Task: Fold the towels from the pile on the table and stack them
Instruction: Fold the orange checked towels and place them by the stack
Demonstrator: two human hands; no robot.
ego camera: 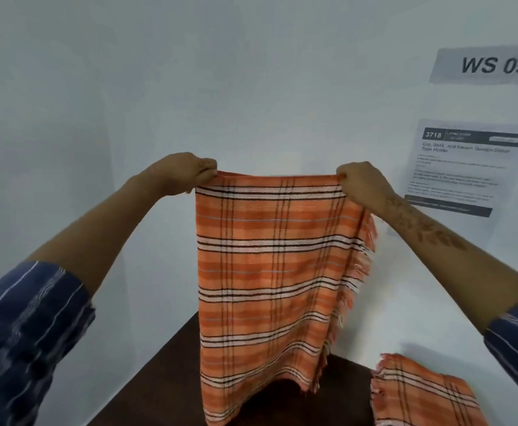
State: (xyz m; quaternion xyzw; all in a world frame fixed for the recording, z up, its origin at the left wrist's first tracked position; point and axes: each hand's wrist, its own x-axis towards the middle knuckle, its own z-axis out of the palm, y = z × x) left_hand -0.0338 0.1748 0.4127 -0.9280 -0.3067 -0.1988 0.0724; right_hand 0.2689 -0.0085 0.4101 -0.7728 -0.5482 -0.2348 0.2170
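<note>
Head view: towel [270, 272] hangs from both hands' fingers [204, 172].

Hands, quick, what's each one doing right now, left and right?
Left hand: fingers pinch the top left corner of the hanging orange plaid towel.
Right hand: fingers grip the towel's top right corner.

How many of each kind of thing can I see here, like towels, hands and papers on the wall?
Orange plaid towels: 2, the held towel and the towel on the table
Hands: 2, left hand and right hand, each pinching a top corner of the held towel
Papers on the wall: 2, the WS 05 sign and the instruction sheet
Tables: 1, dark table
Total: 7
</note>
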